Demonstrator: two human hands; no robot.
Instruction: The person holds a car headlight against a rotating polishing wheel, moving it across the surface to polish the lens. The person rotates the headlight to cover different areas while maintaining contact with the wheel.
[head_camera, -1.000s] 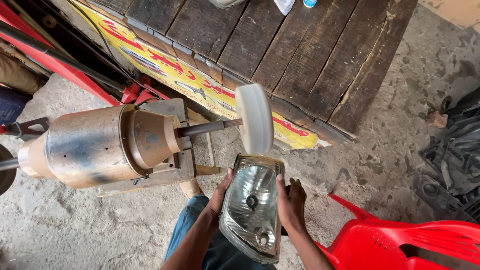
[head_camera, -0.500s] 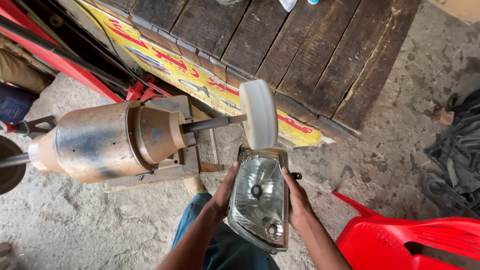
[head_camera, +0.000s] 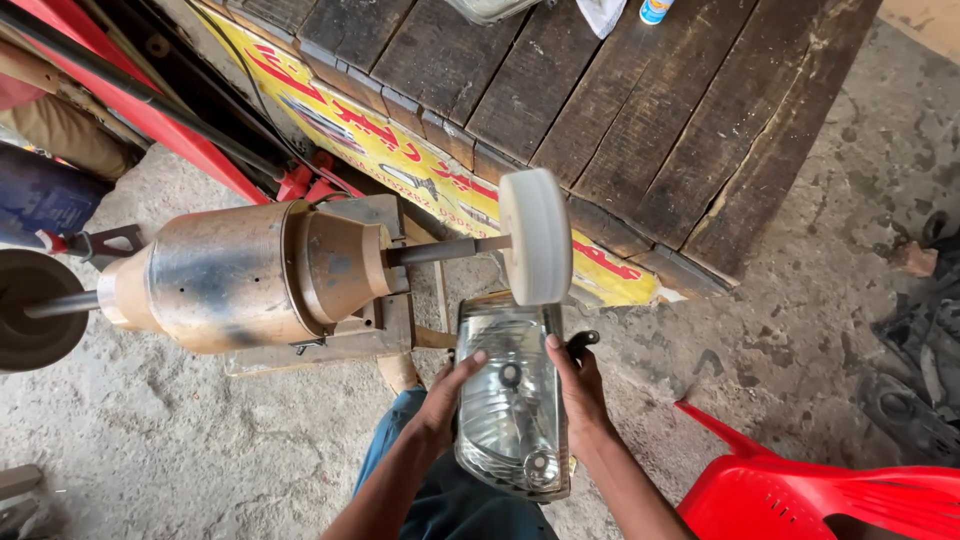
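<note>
Hands grip a vehicle headlamp (head_camera: 512, 400) from both sides, left hand (head_camera: 447, 400) and right hand (head_camera: 577, 385) with fingers curled around its edges, pressing its top end against the white buffing wheel (head_camera: 537, 237) of a floor-mounted motor (head_camera: 235, 275). Polishing appears under way at the upper edge; the lower lens, near the person's lap, looks yet to meet the wheel.

Bare forearms, no sleeves (blue jeans (head_camera: 440, 500) below them).
</note>
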